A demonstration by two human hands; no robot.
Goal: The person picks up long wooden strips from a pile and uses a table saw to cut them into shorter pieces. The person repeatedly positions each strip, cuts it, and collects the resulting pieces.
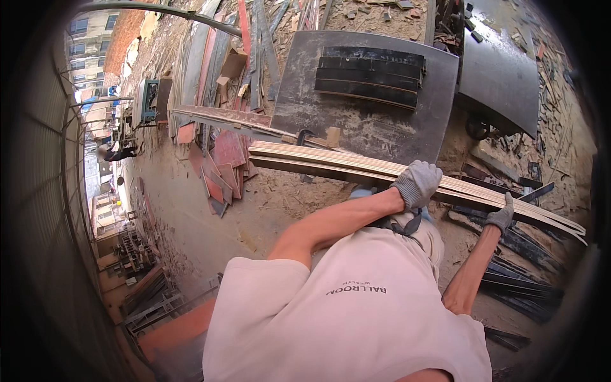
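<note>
nearest us: our pale t-shirt (pixel 363 312). just past it, the bundle of plywood strips (pixel 331 159) runs crosswise in front of us, across the near side of the table (pixel 293 83); can't tell if they touch.

handling guess: long, so fairly heavy as a stack; stiff on edge, some whip flatwise. dark faces look slick, layers may slide, edges may splinter. we'd wrap the full stack, grips spread about the balance point; its right end fans apart.

left hand (pixel 417 183): gloved fingers (pixel 433 172) closed over the bundle, a bit past mid-length. right hand (pixel 501 216): fingers curled around it nearer the right end. undersides hidden, can't tell how tight.

beyond: dark boards (pixel 366 76) lie on the table; second table (pixel 496 76) right, red scrap (pixel 230 149) left. farthest, a person (pixel 118 154), well apart.
</note>
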